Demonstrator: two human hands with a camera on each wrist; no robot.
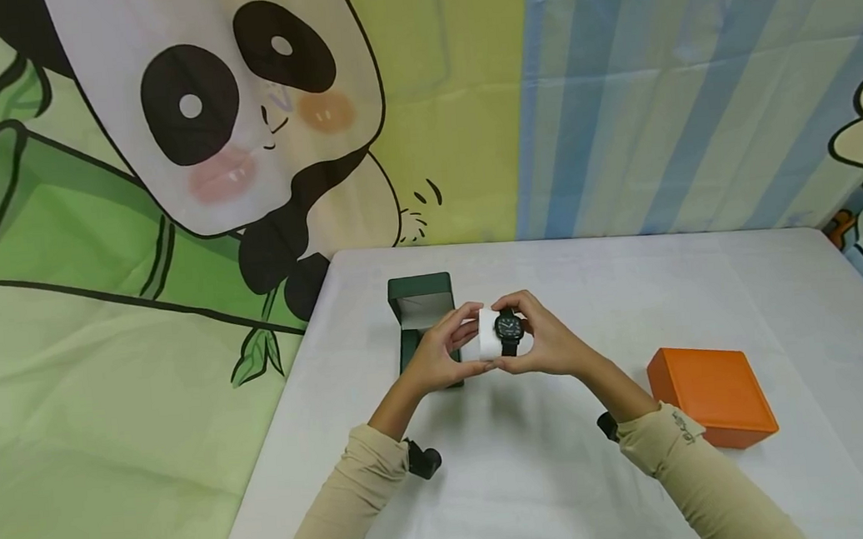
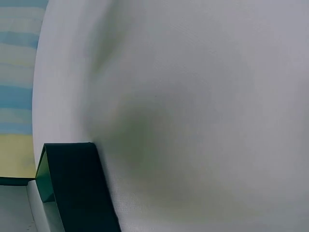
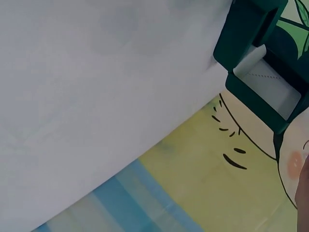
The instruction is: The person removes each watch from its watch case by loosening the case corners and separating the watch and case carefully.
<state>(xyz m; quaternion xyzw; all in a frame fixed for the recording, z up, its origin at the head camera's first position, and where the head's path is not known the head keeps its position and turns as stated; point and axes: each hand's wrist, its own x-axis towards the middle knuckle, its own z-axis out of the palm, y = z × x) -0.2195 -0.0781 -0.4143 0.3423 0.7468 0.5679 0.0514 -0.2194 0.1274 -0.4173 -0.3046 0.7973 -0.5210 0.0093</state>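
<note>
In the head view, a black wristwatch (image 1: 509,327) with a round dark face is strapped round a white watch cushion (image 1: 487,336). My left hand (image 1: 433,354) grips the cushion's left end, fingers above and thumb below. From the other side my right hand (image 1: 549,340) holds the watch and cushion between thumb and fingers. Just behind the left hand stands a dark green watch box (image 1: 419,287) with its lid raised, partly hidden by that hand. Both wrist views catch this box, at lower left in the left wrist view (image 2: 79,188) and upper right in the right wrist view.
An orange box (image 1: 714,387) sits to the right, beside my right forearm. A white cloth (image 1: 537,496) covers the table, whose far edge meets a printed curtain (image 1: 452,134) with a panda. Black wrist-worn devices (image 1: 424,460) show at the sleeves.
</note>
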